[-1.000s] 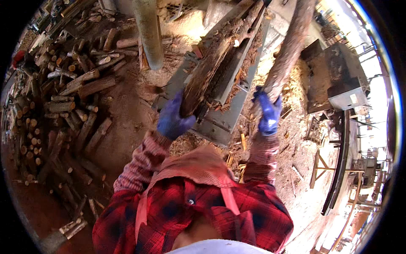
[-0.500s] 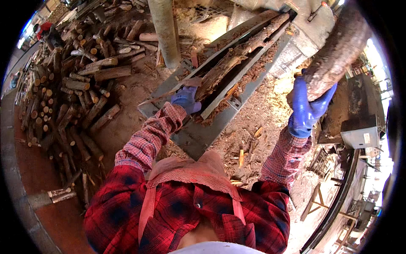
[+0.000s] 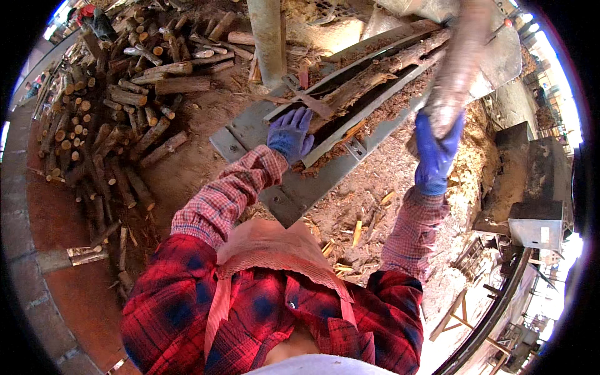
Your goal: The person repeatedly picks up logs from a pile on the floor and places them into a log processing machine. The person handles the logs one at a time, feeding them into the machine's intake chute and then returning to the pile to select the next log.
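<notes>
In my right hand (image 3: 435, 153), in a blue glove, is the near end of a thick log (image 3: 459, 69), blurred by motion; thumb and fingers spread round its sides. The log slants up and away over the right side of a long metal trough (image 3: 350, 134). My left hand (image 3: 289, 134), also gloved in blue, rests at the trough's near end with its fingers stretched out. Just beyond those fingers lies a flat strip of bark or wood (image 3: 314, 104). A rough, peeled-looking log (image 3: 369, 84) lies lengthwise in the trough.
A large pile of cut logs (image 3: 128, 97) covers the floor at left. Behind the trough stands a round post (image 3: 267, 44). A metal box (image 3: 535, 225) is at the far right. Wood chips and bark litter the floor (image 3: 350, 206). Another person (image 3: 100, 24) is at the far left.
My right hand has brought its log leftward, closer over the trough. My left hand has come off the trough log's end, its fingers now stretched out. The view has shifted slightly.
</notes>
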`<move>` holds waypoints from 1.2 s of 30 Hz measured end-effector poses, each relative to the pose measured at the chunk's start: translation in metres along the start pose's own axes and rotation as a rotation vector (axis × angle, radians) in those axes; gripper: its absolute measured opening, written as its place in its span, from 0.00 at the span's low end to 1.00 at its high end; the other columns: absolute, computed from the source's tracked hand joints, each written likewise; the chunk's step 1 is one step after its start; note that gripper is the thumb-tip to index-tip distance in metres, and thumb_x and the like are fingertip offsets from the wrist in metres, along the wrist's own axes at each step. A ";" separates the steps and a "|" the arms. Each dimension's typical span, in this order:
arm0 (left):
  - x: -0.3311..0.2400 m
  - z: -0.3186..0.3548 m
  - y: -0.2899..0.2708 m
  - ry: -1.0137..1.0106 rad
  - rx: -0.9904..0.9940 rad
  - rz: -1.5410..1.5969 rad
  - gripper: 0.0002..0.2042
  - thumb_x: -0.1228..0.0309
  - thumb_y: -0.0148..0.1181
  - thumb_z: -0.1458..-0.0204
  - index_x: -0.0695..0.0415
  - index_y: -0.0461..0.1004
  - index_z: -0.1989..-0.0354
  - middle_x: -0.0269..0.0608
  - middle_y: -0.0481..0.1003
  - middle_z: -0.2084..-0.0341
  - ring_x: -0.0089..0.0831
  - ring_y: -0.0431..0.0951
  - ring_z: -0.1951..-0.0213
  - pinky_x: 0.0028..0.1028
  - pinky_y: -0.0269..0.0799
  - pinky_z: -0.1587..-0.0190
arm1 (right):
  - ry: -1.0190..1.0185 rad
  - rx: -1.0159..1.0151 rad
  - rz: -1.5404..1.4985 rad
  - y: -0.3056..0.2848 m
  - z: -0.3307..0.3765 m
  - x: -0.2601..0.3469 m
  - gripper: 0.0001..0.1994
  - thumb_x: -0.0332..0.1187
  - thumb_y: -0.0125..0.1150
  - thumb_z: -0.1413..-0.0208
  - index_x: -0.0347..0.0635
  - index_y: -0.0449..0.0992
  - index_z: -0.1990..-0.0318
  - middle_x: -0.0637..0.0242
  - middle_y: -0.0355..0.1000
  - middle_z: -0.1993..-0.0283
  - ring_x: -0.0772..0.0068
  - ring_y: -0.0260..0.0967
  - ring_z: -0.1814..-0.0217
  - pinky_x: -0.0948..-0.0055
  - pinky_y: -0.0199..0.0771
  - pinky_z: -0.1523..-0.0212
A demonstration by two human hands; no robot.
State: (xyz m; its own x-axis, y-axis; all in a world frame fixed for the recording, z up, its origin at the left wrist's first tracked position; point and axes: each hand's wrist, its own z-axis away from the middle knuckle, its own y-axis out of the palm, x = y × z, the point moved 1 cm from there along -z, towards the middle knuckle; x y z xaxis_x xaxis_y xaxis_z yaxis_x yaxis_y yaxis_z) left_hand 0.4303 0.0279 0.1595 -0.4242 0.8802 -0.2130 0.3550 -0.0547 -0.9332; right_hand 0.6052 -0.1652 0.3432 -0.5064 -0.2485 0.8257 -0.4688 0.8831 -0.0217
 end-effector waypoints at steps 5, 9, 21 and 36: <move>-0.006 -0.009 0.008 0.019 -0.081 -0.003 0.30 0.57 0.49 0.48 0.58 0.59 0.38 0.49 0.61 0.40 0.46 0.63 0.40 0.41 0.56 0.39 | 0.106 0.059 0.306 0.006 0.046 -0.076 0.39 0.24 0.61 0.50 0.46 0.46 0.33 0.63 0.66 0.52 0.70 0.67 0.56 0.72 0.71 0.56; -0.023 -0.036 0.006 0.009 0.010 -0.022 0.31 0.57 0.50 0.49 0.56 0.57 0.37 0.46 0.59 0.38 0.44 0.61 0.38 0.41 0.54 0.37 | 0.652 0.446 0.379 -0.001 0.108 -0.125 0.38 0.40 0.66 0.50 0.42 0.52 0.35 0.58 0.70 0.50 0.61 0.68 0.49 0.73 0.71 0.53; -0.001 0.165 -0.086 -0.525 0.638 1.825 0.24 0.59 0.63 0.50 0.61 0.67 0.49 0.39 0.74 0.63 0.29 0.76 0.66 0.31 0.75 0.60 | 1.097 0.272 -0.573 0.095 0.238 0.019 0.23 0.49 0.54 0.41 0.39 0.70 0.49 0.62 0.73 0.55 0.71 0.71 0.54 0.70 0.71 0.50; 0.039 0.173 -0.232 0.127 -0.450 1.480 0.35 0.81 0.52 0.48 0.61 0.44 0.32 0.51 0.62 0.42 0.37 0.65 0.43 0.33 0.62 0.42 | -0.155 0.277 -0.461 0.217 0.199 0.159 0.40 0.39 0.67 0.53 0.32 0.54 0.36 0.54 0.64 0.42 0.62 0.63 0.41 0.65 0.61 0.41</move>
State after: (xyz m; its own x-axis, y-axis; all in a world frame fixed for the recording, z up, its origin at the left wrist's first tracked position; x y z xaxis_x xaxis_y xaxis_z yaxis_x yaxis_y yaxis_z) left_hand 0.1879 -0.0068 0.3174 0.5816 0.2047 -0.7873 0.6009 -0.7605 0.2462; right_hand 0.2788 -0.0928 0.3572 -0.2950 -0.6583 0.6925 -0.8287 0.5371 0.1576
